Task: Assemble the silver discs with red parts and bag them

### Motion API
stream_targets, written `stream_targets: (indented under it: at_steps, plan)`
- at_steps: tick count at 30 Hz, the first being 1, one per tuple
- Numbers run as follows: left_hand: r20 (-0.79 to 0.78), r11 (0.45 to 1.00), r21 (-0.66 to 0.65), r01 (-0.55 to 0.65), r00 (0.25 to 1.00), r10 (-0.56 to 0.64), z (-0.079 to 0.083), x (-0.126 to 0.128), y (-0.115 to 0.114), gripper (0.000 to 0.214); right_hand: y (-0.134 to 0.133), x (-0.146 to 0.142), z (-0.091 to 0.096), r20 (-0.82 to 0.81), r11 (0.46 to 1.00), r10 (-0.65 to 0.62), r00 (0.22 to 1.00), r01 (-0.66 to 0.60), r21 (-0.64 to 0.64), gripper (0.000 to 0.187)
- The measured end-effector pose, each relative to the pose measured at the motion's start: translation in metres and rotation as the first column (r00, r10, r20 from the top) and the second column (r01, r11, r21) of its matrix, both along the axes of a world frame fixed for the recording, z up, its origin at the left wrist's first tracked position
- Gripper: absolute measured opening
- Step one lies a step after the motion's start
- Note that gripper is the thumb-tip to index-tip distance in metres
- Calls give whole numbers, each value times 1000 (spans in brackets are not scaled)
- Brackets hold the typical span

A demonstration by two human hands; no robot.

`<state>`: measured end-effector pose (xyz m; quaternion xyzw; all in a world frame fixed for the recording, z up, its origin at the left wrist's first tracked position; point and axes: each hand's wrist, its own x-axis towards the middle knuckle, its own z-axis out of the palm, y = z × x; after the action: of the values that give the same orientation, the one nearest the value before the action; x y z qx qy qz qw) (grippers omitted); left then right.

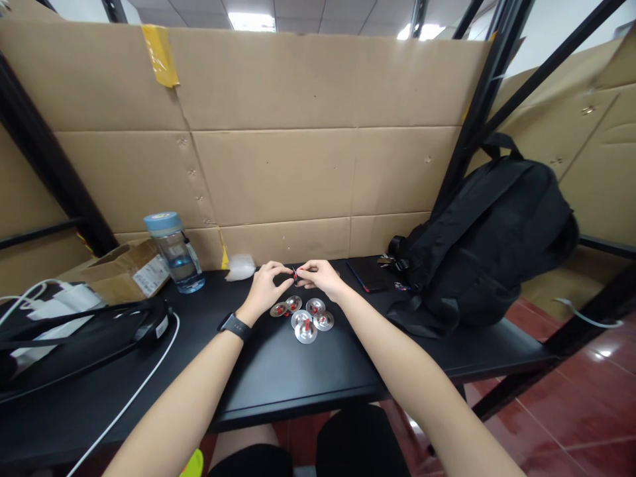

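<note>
Over the black table, my left hand (265,288) and my right hand (322,277) meet at the fingertips. Between them is a small finger cymbal (295,276), seen almost edge-on, with a bit of red on it. Both hands pinch it, thumb against fingers; its far side is hidden. Just below lie several more silver finger cymbals (306,332) with red straps in their centres. Two of these, including a tilted cymbal (279,309), rest to the left by my left hand. The others overlap in a loose cluster nearer my right forearm.
On the left stand a blue-lidded water bottle (181,255), an opened cardboard box (124,268) and a black bag (144,321) with white chargers. A clear plastic packet (241,267) lies behind my left hand. A dark notebook (368,273) and black backpack (481,238) sit right.
</note>
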<state>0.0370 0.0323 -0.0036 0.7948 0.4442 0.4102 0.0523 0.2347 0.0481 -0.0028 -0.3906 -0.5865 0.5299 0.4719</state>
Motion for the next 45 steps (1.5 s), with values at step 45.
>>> stream_targets:
  at_steps: [45]
  plan:
    - [-47, 993, 91, -69, 996, 73, -2, -5, 5, 15, 4, -3, -9, 76, 956, 126, 989, -141, 255, 52]
